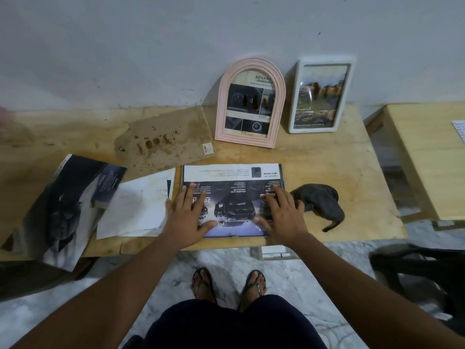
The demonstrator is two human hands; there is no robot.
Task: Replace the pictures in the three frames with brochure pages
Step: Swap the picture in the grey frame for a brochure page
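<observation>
Brochure page (232, 197) flat on near desk (339, 159) edge, pinned by left hand (187, 217) and right hand (283, 212), both spread flat, gripping nothing. Pink frame (250, 102) and white frame (320, 94) far, already filled. Third frame step; next probably needs trimming or fitting page.

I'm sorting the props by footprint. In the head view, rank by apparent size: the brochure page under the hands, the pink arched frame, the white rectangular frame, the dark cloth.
1. Brochure page
2. Pink arched frame
3. White rectangular frame, nearly alike
4. Dark cloth

The frames lean farther back, so true sizes are unsure.
</observation>
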